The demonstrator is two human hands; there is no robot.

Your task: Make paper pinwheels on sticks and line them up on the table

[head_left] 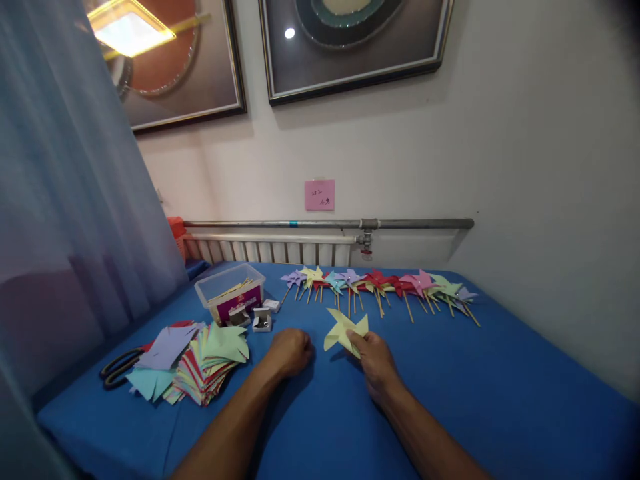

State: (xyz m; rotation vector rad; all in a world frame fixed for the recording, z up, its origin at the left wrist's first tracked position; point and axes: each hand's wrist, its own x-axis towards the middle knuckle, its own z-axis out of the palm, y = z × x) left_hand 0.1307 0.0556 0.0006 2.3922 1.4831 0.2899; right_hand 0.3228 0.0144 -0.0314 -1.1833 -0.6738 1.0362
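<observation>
Pinching a yellow pinwheel [342, 329] in the right hand [377, 363], over the cloth [320, 427]. Curling the left hand [291, 352] closed, just left of that grip; cannot tell whether around anything. Well left of it, see paper [220, 343] and scissors [111, 384]; beyond, leftward, boxes [263, 321], then a tub [245, 299]; straight beyond, a row of pinwheels [375, 277].

Past the hands [377, 363] is a white wall [525, 133] with a grey pipe [420, 224] and a heater [270, 239]. Two pictures [415, 40] hang higher up, one shiny with light [130, 32]. A blue curtain [75, 167] hangs left of the hands, and a blue bench [460, 400] is below them.
</observation>
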